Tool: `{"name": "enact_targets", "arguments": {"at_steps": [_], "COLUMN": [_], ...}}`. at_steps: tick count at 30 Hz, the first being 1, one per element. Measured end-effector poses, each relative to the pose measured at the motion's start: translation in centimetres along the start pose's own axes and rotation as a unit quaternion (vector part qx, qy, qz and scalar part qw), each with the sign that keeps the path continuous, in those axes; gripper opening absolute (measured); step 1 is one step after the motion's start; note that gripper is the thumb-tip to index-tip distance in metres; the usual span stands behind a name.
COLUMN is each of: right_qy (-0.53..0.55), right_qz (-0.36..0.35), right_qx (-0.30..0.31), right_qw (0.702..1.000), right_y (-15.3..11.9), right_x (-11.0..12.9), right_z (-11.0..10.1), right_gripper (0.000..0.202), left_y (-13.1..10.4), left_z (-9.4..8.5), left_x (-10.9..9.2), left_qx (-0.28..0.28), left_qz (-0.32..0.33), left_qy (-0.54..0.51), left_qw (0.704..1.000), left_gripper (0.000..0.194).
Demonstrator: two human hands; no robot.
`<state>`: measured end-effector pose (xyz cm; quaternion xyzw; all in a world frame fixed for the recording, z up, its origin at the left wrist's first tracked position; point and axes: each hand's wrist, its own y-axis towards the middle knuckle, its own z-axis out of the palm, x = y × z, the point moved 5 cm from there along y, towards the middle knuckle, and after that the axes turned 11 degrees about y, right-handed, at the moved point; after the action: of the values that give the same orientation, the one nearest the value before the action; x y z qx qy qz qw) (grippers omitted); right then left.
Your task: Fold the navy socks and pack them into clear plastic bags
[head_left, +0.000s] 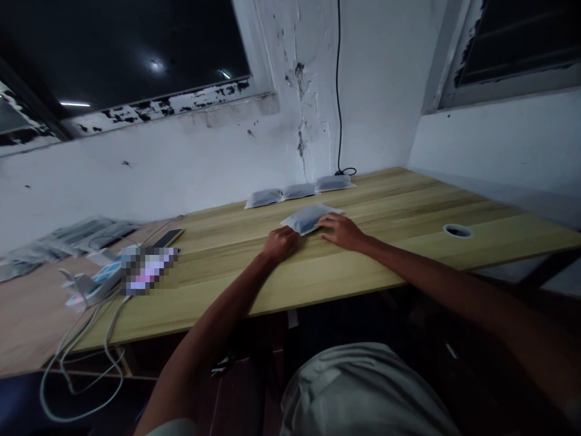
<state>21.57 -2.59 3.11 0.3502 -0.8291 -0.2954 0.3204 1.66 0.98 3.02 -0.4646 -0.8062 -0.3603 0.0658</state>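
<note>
A frosted white plastic pouch (308, 217) with something dark inside lies flat on the wooden table. My left hand (282, 243) is curled closed at its near left corner, the fingertips mostly hidden behind the knuckles. At the pouch's right edge, my right hand (340, 231) has its fingers bent and gripping the margin. Behind it, three similar pouches sit in a row by the wall: a left pouch (264, 198), a middle pouch (299, 191) and a right pouch (334, 183).
On the left, a power strip (97, 287) with white cables (109, 339) drooping over the edge lies beside a blurred lit screen (152, 270) and a dark phone (167, 238). Flat plastic bags (68, 239) are piled farther left. A round cable hole (457, 231) is at right.
</note>
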Motion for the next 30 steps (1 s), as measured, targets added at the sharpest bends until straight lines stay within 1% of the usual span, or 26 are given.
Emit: {"name": "enact_targets", "arguments": {"at_steps": [2,4,5,8,10,12,14,16,19,21,24,26,30], "right_qy": [-0.033,-0.079,-0.098,-0.130,-0.144,-0.159,-0.173,-0.188,-0.206,-0.212,-0.215,-0.211,-0.161], "right_qz": [-0.045,-0.081,-0.095,-0.120,-0.117,-0.096,-0.060,-0.020,0.037,0.073,0.120,0.139,0.127], "right_qx": [0.035,0.054,0.057,0.056,0.050,0.039,0.022,0.009,-0.001,-0.008,-0.025,-0.035,-0.027], "right_qw": [0.998,0.992,0.989,0.983,0.981,0.982,0.983,0.982,0.978,0.975,0.969,0.967,0.978], "right_y": [-0.1,-0.2,-0.2,-0.1,0.2,0.7,1.2,1.5,1.5,1.3,1.1,0.9,0.6], "right_x": [2.0,3.3,3.5,3.5,3.0,2.1,1.0,-0.4,-2.5,-3.7,-4.6,-4.5,-3.3], "right_z": [1.4,2.3,2.5,2.3,1.8,1.0,0.0,-1.1,-2.4,-3.1,-3.7,-3.9,-3.8], "right_gripper": [0.022,0.012,0.010,0.016,0.019,0.020,0.019,0.018,0.017,0.015,0.014,0.013,0.013], "left_y": [0.3,0.5,0.5,0.7,0.9,1.0,1.0,0.7,0.2,-0.1,-0.3,-0.2,-0.2], "left_z": [-0.7,-1.3,-1.5,-1.9,-2.2,-2.4,-2.6,-2.8,-2.8,-2.6,-2.6,-2.7,-3.5], "left_x": [-1.8,-3.1,-3.6,-4.0,-3.5,-2.5,-1.0,0.9,3.2,4.1,4.6,4.6,4.1], "left_qx": [-0.011,-0.015,-0.016,-0.023,-0.041,-0.068,-0.097,-0.115,-0.108,-0.093,-0.081,-0.088,-0.126], "left_qz": [0.046,0.081,0.091,0.092,0.076,0.047,-0.001,-0.057,-0.135,-0.172,-0.208,-0.219,-0.225], "left_qy": [-0.002,-0.003,-0.004,-0.009,-0.016,-0.027,-0.043,-0.068,-0.109,-0.125,-0.148,-0.186,-0.257], "left_qw": [0.999,0.997,0.996,0.995,0.996,0.996,0.994,0.989,0.979,0.973,0.964,0.954,0.931], "left_gripper": [0.022,0.018,0.018,0.020,0.022,0.024,0.024,0.023,0.021,0.022,0.023,0.024,0.027]}}
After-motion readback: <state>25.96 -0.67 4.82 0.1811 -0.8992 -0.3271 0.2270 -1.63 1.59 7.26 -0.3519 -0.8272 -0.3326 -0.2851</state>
